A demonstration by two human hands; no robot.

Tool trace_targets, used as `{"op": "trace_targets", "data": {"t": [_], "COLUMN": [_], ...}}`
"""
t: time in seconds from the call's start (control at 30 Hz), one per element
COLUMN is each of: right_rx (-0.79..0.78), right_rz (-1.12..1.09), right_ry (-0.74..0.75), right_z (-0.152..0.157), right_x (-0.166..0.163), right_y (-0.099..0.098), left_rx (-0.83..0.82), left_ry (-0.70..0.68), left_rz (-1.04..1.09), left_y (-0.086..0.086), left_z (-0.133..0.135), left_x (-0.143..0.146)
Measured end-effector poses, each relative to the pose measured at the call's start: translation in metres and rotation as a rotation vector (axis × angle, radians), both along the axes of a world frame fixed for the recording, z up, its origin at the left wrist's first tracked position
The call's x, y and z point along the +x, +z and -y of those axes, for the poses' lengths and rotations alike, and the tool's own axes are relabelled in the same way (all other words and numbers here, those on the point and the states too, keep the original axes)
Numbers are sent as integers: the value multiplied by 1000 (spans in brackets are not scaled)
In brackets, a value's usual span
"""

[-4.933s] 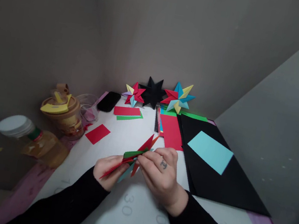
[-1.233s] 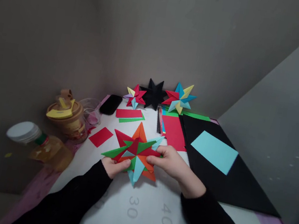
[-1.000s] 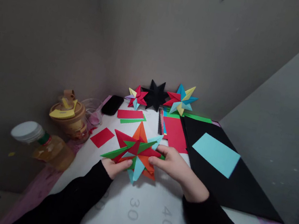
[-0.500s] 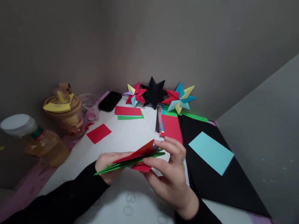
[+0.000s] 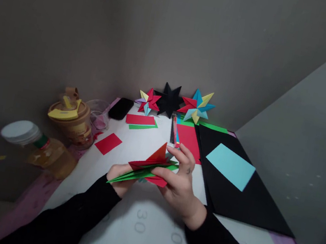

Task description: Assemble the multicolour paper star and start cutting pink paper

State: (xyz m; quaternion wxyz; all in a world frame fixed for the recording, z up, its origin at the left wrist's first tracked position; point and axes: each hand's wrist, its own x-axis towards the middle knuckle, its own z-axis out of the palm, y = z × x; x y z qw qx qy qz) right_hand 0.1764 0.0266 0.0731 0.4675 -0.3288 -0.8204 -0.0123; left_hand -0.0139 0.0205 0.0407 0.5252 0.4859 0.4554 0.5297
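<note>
Both my hands hold a folded paper star (image 5: pixel 149 165) of red, green, orange and light blue points, tilted almost edge-on above the white mat (image 5: pixel 144 235). My left hand (image 5: pixel 121 175) grips its near left side from below, fingers curled under it. My right hand (image 5: pixel 179 181) pinches its right side, thumb on the underside and fingers on top. Both sleeves are black.
Three finished stars lean on the back wall: a small red one (image 5: pixel 148 102), a black one (image 5: pixel 169 100), a blue and yellow one (image 5: pixel 197 106). Red and green paper strips (image 5: pixel 141 121), a red sheet (image 5: pixel 189 141), a black sheet (image 5: pixel 232 192) with a light blue rectangle (image 5: pixel 229 166), a phone (image 5: pixel 120 108), a jar (image 5: pixel 71 121) and a bottle (image 5: pixel 39 151) surround the mat.
A second ago the star faced me flat and spread open. Since then both hands have tipped it nearly edge-on, and my right hand has shifted its grip on the right side.
</note>
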Motion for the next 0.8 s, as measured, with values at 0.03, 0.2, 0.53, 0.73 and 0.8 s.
{"op": "trace_targets", "data": {"t": [0.03,0.2,0.53,0.73,0.8], "right_rx": [-26,-140,-231,-317,-341], "right_rz": [-7,-30,-40,-110,-115], "right_ry": [8,6,-38,-90,-116], "right_z": [-1,-4,-3,1,1], "right_x": [-1,-4,-6,-7,-7], "right_y": [-1,1,5,10,11], "left_rx": [47,165,122,34,-27], "left_ry": [-43,-76,-117,-145,-122], "left_rz": [-93,-313,-201,-17,159], "left_y": [1,0,4,0,-6], "left_z": [2,7,16,10,7], "left_x": [0,1,9,10,11]}}
